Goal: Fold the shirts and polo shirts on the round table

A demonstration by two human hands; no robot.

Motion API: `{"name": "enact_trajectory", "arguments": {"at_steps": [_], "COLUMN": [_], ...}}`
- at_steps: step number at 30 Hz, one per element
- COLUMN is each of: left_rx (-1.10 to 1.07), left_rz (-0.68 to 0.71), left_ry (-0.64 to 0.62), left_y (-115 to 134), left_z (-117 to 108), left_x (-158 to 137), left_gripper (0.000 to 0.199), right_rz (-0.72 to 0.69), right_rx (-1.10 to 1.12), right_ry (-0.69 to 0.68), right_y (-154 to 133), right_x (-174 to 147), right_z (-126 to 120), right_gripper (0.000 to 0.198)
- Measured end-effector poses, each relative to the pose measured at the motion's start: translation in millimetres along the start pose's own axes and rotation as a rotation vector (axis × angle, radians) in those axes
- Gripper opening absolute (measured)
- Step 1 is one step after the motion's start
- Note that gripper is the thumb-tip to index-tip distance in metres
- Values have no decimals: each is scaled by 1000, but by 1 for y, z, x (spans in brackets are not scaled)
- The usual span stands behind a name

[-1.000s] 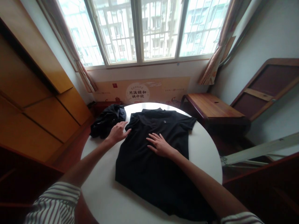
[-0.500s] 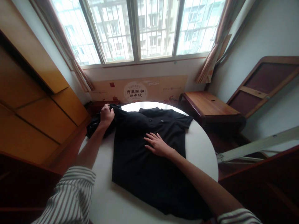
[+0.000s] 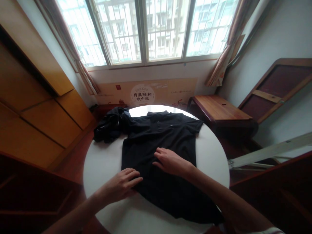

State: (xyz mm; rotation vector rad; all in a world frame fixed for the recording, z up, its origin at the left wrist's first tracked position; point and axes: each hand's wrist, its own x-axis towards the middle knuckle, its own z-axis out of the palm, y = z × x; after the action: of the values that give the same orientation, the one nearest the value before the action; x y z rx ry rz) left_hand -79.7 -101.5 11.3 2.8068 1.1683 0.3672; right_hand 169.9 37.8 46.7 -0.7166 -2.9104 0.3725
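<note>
A black short-sleeved polo shirt (image 3: 156, 136) lies spread on a round white table (image 3: 102, 162), its collar toward the window and its hem toward me. At the shirt's lower left corner, my left hand (image 3: 123, 183) rests with fingers bent and slightly apart; its thumb is mostly hidden. My right hand (image 3: 170, 161) lies palm down on the middle of the shirt, fingers extended and close together. A crumpled heap of black cloth (image 3: 109, 125), shiny in places, sits at the table's far left edge beside the left sleeve.
A low wooden side table (image 3: 219, 109) stands beyond the table on the right, with a framed panel (image 3: 280, 84) leaning against the wall. Wooden cabinets (image 3: 48, 120) line the left. A printed banner (image 3: 158, 92) hangs below the barred window (image 3: 143, 29).
My left hand has left the cloth at the shirt's left sleeve and come back to the lower left corner. My right hand has slid slightly toward me over the shirt.
</note>
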Motion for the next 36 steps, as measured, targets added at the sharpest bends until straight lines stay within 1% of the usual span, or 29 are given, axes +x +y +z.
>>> {"name": "enact_trajectory", "arguments": {"at_steps": [1, 2, 4, 5, 7, 8, 9, 10, 12, 13, 15, 17, 19, 21, 22, 24, 26, 29, 30, 32, 34, 36], "left_rx": [-12, -31, -80, -104, -136, -141, -136, -123, -91, -83, -92, -118, -136, -167, -198, -276, -322, -311, -302, -289, -286, -302], "left_rz": [-10, -33, -118, -178, -286, -318, -337, -348, -350, -337, -290, -218, -140, -125, -149, -252, -347, -412, -405, -372, -350, -365], "left_ry": [40, 89, 209, 265, 329, 326, 302, 263, 185, 162, 158, 200, 252, 281, 277, 242, 191, 135, 125, 106, 74, 37], "left_y": [-4, -7, -10, -9, -4, 0, 3, 6, 9, 9, 11, 14, 19, 25, 28, 31, 32, 31, 32, 32, 33, 33], "left_z": [1, 1, -1, -1, -3, -3, -4, -3, -2, -2, -3, -8, -17, -25, -29, -33, -33, -30, -29, -30, -34, -39], "left_x": [-5, -8, -9, -8, 0, 4, 9, 14, 21, 23, 23, 20, 15, 10, 8, 6, 6, 7, 7, 5, 0, -7], "left_gripper": [27, 29, 33, 32, 27, 20, 13, 16, 31, 31, 23, 29, 36, 38, 37, 31, 22, 47, 48, 47, 50, 43], "right_rz": [-22, -44, -65, -63, -34, -6, 29, 71, 164, 198, 206, 165, 124, 94, 75, 38, 22, 31, 35, 43, 61, 90], "right_rx": [8, 14, -13, -48, -105, -108, -90, -53, 55, 108, 188, 209, 188, 168, 165, 163, 151, 97, 81, 62, 65, 69], "right_ry": [-48, -93, -144, -156, -180, -191, -193, -174, -58, 26, 188, 266, 249, 181, 150, 112, 92, 27, 0, -52, -74, -73], "right_y": [-16, -31, -54, -62, -67, -65, -61, -55, -43, -39, -32, -31, -32, -33, -33, -33, -33, -35, -35, -32, -23, -12], "right_x": [-12, -23, -45, -53, -65, -69, -72, -75, -81, -85, -95, -105, -112, -114, -113, -108, -100, -91, -90, -93, -101, -112], "right_z": [-4, -4, 3, 9, 21, 24, 26, 26, 20, 17, 11, 8, 7, 6, 5, 1, -5, -15, -17, -18, -13, -7], "right_gripper": [32, 39, 51, 49, 36, 34, 36, 39, 40, 40, 40, 39, 42, 47, 49, 52, 49, 37, 38, 48, 66, 79]}}
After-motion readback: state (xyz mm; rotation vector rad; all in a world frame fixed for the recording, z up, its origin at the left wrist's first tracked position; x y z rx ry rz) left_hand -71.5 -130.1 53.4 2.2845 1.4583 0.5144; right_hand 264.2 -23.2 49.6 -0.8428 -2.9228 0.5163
